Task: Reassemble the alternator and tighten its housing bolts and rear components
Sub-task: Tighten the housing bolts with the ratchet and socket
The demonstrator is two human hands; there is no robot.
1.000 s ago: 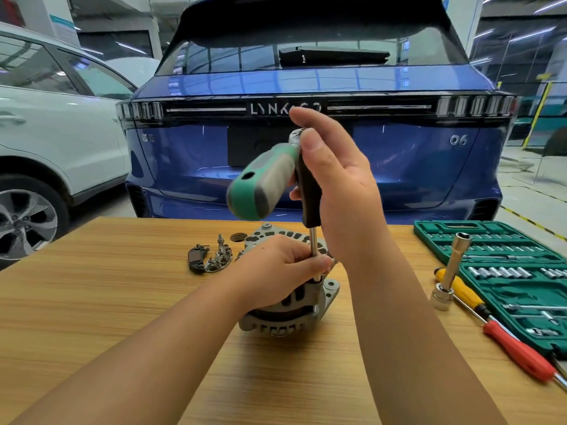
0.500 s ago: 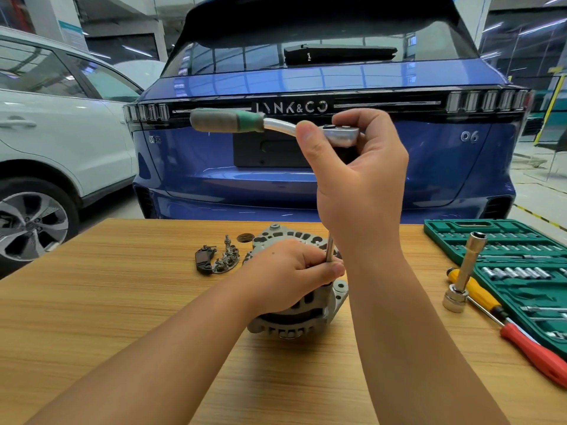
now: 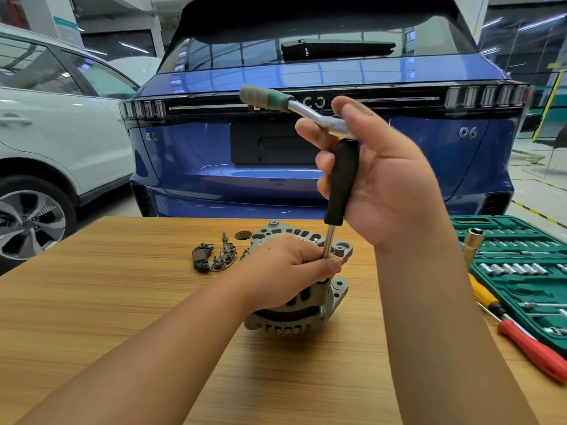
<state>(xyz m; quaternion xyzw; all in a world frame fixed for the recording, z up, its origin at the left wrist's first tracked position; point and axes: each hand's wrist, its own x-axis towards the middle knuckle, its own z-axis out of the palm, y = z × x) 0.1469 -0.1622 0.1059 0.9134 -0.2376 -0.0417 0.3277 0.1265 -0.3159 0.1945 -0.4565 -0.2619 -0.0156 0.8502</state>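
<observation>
A grey cast alternator (image 3: 294,314) stands on the wooden table (image 3: 122,302) in the middle of the view. My left hand (image 3: 288,265) lies over its top, and its fingers and thumb pinch the steel shaft of a long extension (image 3: 329,243) that stands upright on a housing bolt. The extension's black grip (image 3: 343,182) runs up into my right hand (image 3: 383,173), which holds the head of a ratchet (image 3: 325,118). The ratchet's green-grey handle (image 3: 260,96) points up and to the left. The bolt itself is hidden under my left hand.
Loose rear parts, a dark regulator (image 3: 201,259) and a rectifier plate (image 3: 225,256), lie left of the alternator. At the right are a green socket set case (image 3: 521,271), an upright deep socket (image 3: 474,243), and yellow (image 3: 483,294) and red (image 3: 534,348) screwdrivers. A blue car stands behind the table.
The ratchet handle swung from pointing toward me to pointing left and away, then a little further clockwise. My left hand stayed on the alternator and shaft.
</observation>
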